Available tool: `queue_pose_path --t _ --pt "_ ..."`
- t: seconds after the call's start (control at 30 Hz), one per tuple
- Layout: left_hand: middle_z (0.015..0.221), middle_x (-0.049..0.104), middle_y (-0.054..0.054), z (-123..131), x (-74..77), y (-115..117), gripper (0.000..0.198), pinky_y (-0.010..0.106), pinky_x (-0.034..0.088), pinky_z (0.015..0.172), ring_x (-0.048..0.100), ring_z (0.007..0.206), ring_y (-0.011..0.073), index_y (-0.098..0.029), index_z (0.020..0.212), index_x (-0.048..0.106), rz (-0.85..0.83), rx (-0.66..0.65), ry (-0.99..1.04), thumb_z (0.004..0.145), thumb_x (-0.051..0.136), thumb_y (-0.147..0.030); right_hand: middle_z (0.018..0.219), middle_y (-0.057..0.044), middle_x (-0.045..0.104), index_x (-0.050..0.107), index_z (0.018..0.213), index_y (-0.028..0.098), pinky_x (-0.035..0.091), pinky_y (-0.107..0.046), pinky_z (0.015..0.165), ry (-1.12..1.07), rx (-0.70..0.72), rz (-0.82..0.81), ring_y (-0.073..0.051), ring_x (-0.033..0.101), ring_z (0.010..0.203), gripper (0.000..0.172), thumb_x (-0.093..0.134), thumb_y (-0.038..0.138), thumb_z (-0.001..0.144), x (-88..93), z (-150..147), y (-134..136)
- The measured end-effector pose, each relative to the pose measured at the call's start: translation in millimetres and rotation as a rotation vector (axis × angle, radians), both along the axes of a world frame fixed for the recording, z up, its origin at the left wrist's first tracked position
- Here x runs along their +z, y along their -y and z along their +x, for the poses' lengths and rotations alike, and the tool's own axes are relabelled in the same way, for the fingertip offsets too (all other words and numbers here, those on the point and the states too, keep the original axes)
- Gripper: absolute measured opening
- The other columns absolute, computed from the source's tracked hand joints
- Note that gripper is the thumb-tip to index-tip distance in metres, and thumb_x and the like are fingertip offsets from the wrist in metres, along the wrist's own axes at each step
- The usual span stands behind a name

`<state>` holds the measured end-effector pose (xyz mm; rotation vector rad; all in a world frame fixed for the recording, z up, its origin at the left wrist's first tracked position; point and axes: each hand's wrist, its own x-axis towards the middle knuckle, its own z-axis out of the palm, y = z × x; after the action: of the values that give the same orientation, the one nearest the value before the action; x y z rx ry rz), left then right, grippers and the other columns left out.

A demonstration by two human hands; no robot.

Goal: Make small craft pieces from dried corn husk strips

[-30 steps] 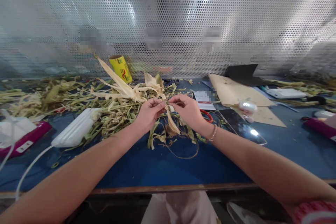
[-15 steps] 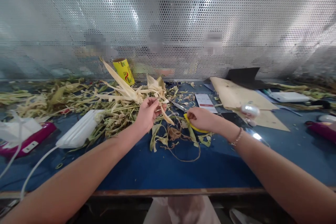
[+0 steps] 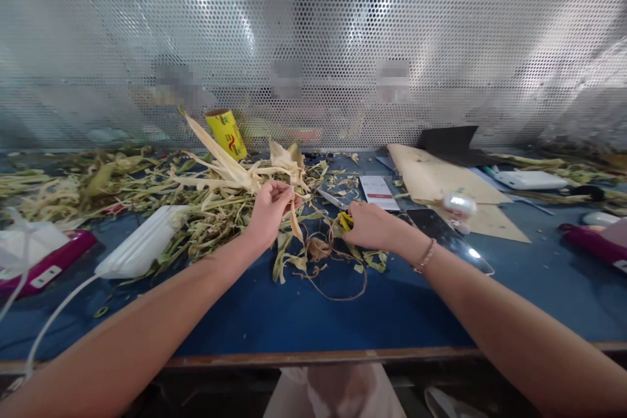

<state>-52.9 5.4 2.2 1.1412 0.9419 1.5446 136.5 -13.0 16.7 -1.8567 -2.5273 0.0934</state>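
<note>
My left hand is closed on a bundle of dry corn husks, pinching it where the pale strips meet; one strip hangs down from my fingers. My right hand rests low on the blue table, its fingers closed round scissors with a yellow handle, whose metal blades point back and left. Loose husk scraps and a thin brown string lie between and below the two hands.
A long heap of green and dry husks runs along the left back. A white box, a pink-and-white packet, a yellow roll, a card, brown cardboard, a phone and a perforated metal screen are there too.
My right hand let go of the husk bundle, dropped to the table and closed on the yellow-handled scissors. My left hand kept its hold on the husks.
</note>
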Motion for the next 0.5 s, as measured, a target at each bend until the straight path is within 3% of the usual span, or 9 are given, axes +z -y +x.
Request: queue_pose_path --t 0.13,0.23,0.5 --pt "0.068 0.055 -0.003 0.8 -0.9 -0.9 0.025 0.027 0.05 0.065 0.059 0.063 0.0107 -0.017 0.077 0.048 0.023 0.021 -0.012 0.062 0.066 -0.025 0.092 -0.019 0.059 0.054 0.086 0.01 0.038 -0.03 0.07 -0.031 0.042 0.003 -0.027 0.055 0.088 0.024 0.042 0.026 0.074 0.9 7.1 -4.0" --pt "0.068 0.056 -0.001 1.2 -0.1 -0.7 0.024 0.027 0.05 0.066 0.059 0.065 0.0113 -0.016 0.081 0.053 0.002 0.022 -0.029 0.063 0.066 -0.024 0.099 -0.02 0.055 0.053 0.094 0.008 0.037 -0.033 0.077 -0.029 0.05 0.056 -0.029 0.051 0.095 0.03 0.046 0.024 0.069 -0.4 14.2 -6.7" --pt "0.067 0.058 0.0 0.9 -1.1 -1.3 0.024 0.027 0.048 0.068 0.058 0.065 0.0114 -0.015 0.076 0.057 -0.056 -0.006 0.007 0.059 0.069 -0.026 0.086 -0.017 0.058 0.048 0.094 0.009 0.037 -0.029 0.059 0.009 -0.042 -0.004 -0.028 0.058 0.08 0.03 0.047 0.017 0.064 -3.1 18.5 -11.4"
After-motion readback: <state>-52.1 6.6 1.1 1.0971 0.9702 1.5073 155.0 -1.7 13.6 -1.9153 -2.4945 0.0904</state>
